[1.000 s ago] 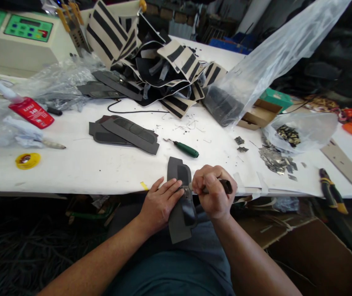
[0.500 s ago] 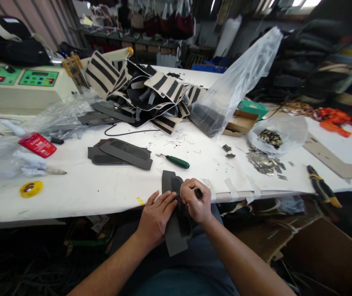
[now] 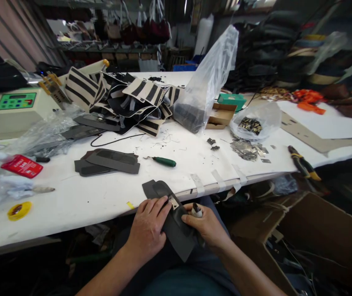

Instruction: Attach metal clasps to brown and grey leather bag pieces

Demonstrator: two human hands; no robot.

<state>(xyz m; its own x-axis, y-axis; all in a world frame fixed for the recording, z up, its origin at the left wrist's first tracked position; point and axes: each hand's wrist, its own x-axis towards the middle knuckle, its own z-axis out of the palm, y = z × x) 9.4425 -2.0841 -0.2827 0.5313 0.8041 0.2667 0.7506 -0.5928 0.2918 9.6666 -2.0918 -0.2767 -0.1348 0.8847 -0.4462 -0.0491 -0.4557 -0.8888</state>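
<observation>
A dark grey bag panel [image 3: 179,236] lies aslant over the table's front edge, its near end above my lap. Set in its raised middle is a small pale metal plate [image 3: 174,204]. My left hand [image 3: 149,224] holds the panel from the left, fingers pressed together on top near the plate. At the panel's right edge, my right hand [image 3: 207,225] is closed around a tool handle [image 3: 196,210] with a dark and whitish end; the rest of the tool is hidden. The thumb of that hand touches the panel.
Beyond the hands lie a green-handled hook tool [image 3: 163,161] and stacked grey panels [image 3: 108,161]. To the right are metal plates [image 3: 246,149], a bag of small fittings [image 3: 251,125] and pliers [image 3: 304,162]. A red glue bottle [image 3: 22,165] and yellow tape roll [image 3: 19,211] lie left.
My right hand has gone from a fist over the panel to its right edge, thumb on it. The panel has turned, its far end leftward, and the plate now shows. The camera view has shifted right.
</observation>
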